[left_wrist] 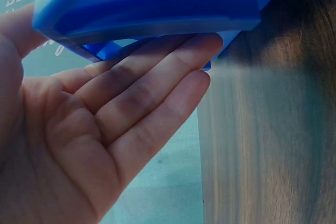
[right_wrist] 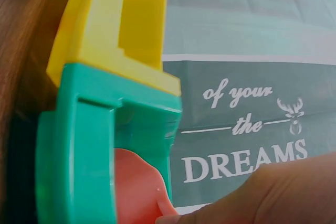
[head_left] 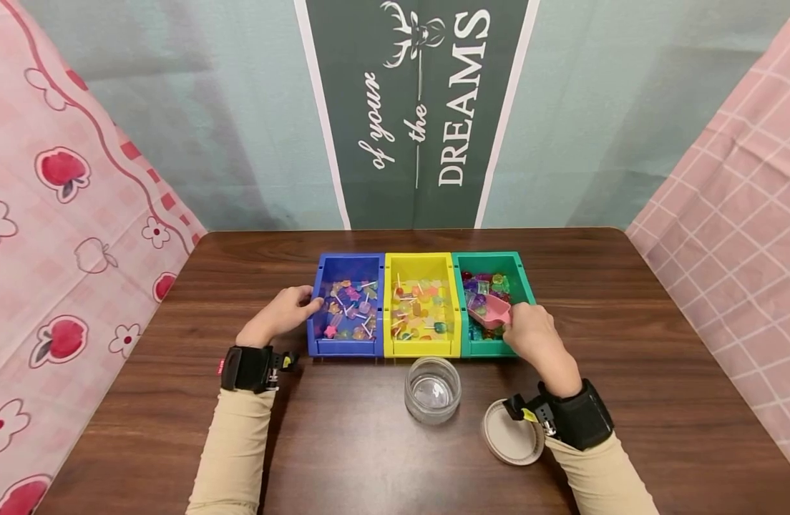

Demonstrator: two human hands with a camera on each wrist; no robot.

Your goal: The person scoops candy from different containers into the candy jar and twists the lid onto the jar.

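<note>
My right hand grips the handle of a small pink scoop, its bowl down among shiny translucent beads in the green bin. In the right wrist view the scoop shows inside the green bin's wall, with a thumb at its handle end. At the other end of the row, my left hand touches the outer left side of the blue bin. Its fingers lie nearly straight against the bin in the left wrist view. Purple and clear pieces lie at the scoop's bowl.
Between those bins stands a yellow bin holding lollipop-shaped and other small charms; similar charms lie in the blue one. A clear glass jar stands in front, open at the top. Its round lid lies on the wooden table below my right wrist.
</note>
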